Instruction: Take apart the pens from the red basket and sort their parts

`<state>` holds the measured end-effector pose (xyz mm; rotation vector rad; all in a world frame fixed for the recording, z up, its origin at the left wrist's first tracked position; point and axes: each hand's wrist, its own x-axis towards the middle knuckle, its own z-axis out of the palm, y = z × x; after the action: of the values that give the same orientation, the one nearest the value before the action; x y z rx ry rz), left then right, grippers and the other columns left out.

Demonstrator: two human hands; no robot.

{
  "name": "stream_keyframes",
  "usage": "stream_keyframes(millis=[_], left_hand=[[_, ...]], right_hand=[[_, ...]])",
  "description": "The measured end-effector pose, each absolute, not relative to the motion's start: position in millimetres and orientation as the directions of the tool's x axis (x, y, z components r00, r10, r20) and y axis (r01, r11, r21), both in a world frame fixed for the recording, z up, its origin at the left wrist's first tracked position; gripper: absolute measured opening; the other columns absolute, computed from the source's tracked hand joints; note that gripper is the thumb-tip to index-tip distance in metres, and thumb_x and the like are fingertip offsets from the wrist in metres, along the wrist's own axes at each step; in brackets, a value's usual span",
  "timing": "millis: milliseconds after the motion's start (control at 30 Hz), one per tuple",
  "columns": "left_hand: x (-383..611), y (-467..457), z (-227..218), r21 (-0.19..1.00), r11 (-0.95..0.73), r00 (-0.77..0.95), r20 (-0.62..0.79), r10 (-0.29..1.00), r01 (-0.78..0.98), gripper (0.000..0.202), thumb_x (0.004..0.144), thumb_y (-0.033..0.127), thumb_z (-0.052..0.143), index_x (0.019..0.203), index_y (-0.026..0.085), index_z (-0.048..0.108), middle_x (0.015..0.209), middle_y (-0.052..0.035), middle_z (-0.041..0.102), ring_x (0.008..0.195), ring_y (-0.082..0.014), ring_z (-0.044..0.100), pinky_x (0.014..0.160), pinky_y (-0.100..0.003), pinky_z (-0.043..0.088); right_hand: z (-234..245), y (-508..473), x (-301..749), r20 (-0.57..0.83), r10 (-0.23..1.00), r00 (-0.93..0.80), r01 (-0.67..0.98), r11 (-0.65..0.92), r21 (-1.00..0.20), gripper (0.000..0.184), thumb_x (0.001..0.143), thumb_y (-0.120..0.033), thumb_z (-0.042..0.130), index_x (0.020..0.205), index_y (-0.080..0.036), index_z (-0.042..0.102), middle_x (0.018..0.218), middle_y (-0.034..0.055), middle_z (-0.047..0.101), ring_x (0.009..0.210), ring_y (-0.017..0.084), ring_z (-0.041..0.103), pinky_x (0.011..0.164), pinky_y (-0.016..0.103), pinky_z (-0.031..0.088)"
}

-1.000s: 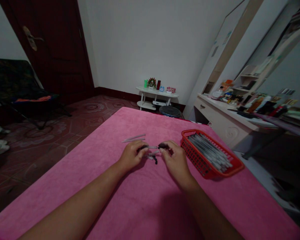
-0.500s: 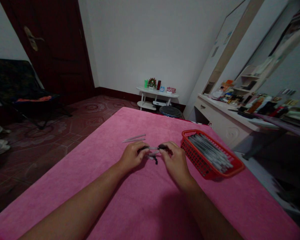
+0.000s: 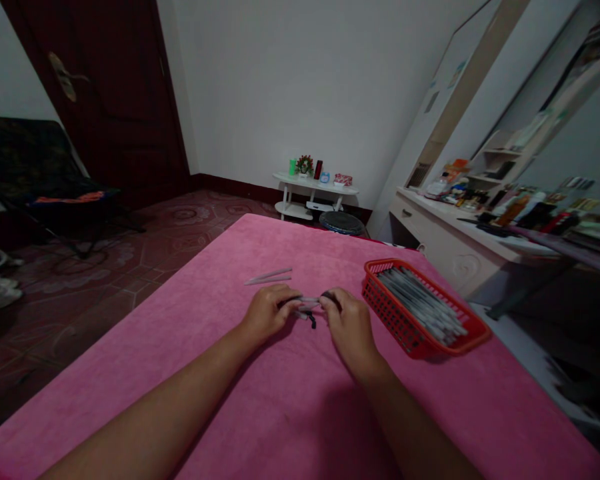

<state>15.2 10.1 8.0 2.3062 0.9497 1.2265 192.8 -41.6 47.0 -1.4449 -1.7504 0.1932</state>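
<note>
Over the middle of the pink cloth, my left hand and my right hand pinch opposite ends of a slim grey pen-like stick. Dark parts show at both ends, by the fingers, which partly hide them. Just beneath it lie another pale piece and a small black piece; whether they touch the hands I cannot tell. Beyond my left hand rest two thin grey sticks, set at a narrow angle. A red plastic basket to the right of my right hand holds many similar grey sticks.
Pink cloth covers the table surface. A cluttered dresser stands at the right. Behind the table are a small white stand and a dark round stool. A folding chair is at the left, near the door.
My right hand has shifted slightly, and its fingers cover more of the dark end of the stick. Both hands keep their hold; the basket and loose sticks stay put.
</note>
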Motion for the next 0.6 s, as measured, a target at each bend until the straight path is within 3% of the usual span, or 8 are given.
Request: stream_keyframes(millis=[167, 333, 400, 533, 600], left_hand=[[17.1, 8.1, 10.0, 0.575, -0.720, 0.415, 0.588, 0.694, 0.390, 0.024, 0.091, 0.032, 0.053, 0.087, 0.018, 0.072, 0.071, -0.0042, 0.065, 0.066, -0.0155, 0.058, 0.063, -0.026, 0.042], [15.6, 10.7, 8.8, 0.592, -0.700, 0.367, 0.597, 0.713, 0.398, 0.026, 0.091, 0.034, 0.052, 0.086, 0.017, 0.072, 0.069, -0.0042, 0.065, 0.064, -0.0155, 0.057, 0.061, -0.026, 0.041], [15.2, 10.6, 8.7, 0.590, -0.700, 0.380, 0.588, 0.714, 0.402, 0.025, 0.091, 0.032, 0.052, 0.085, 0.017, 0.072, 0.070, -0.0039, 0.065, 0.064, -0.0152, 0.057, 0.061, -0.026, 0.040], [15.1, 8.5, 9.5, 0.554, -0.718, 0.428, 0.577, 0.696, 0.421, 0.024, 0.091, 0.031, 0.053, 0.085, 0.018, 0.072, 0.070, -0.0039, 0.064, 0.065, -0.0153, 0.056, 0.061, -0.026, 0.039], [14.8, 8.1, 9.8, 0.554, -0.717, 0.429, 0.575, 0.697, 0.423, 0.024, 0.091, 0.031, 0.053, 0.086, 0.017, 0.072, 0.071, -0.0043, 0.064, 0.066, -0.0155, 0.056, 0.062, -0.026, 0.039]], right_hand=[[50.5, -43.0, 197.0, 0.393, 0.920, 0.001, 0.830, 0.218, -0.513, 0.040, 0.096, -0.038, 0.038, 0.063, -0.020, 0.054, 0.059, 0.0024, 0.059, 0.053, 0.014, 0.052, 0.055, 0.026, 0.033], [53.0, -39.6, 202.6, 0.407, 0.911, -0.062, 0.735, 0.318, -0.599, 0.016, 0.088, -0.033, 0.053, 0.085, -0.020, 0.061, 0.078, 0.0029, 0.067, 0.068, 0.016, 0.060, 0.061, 0.024, 0.039], [52.8, -39.5, 202.4, 0.424, 0.901, -0.094, 0.724, 0.355, -0.592, 0.013, 0.088, -0.028, 0.052, 0.082, -0.020, 0.061, 0.078, 0.0029, 0.067, 0.069, 0.016, 0.060, 0.063, 0.024, 0.040], [53.4, -41.6, 200.8, 0.341, 0.937, -0.073, 0.786, 0.265, -0.559, 0.036, 0.093, -0.033, 0.040, 0.063, -0.020, 0.055, 0.059, 0.0017, 0.060, 0.056, 0.014, 0.055, 0.056, 0.023, 0.036], [54.3, -41.9, 200.7, 0.310, 0.949, -0.062, 0.794, 0.235, -0.560, 0.039, 0.094, -0.037, 0.040, 0.062, -0.020, 0.056, 0.058, 0.0016, 0.060, 0.054, 0.014, 0.055, 0.055, 0.023, 0.035]])
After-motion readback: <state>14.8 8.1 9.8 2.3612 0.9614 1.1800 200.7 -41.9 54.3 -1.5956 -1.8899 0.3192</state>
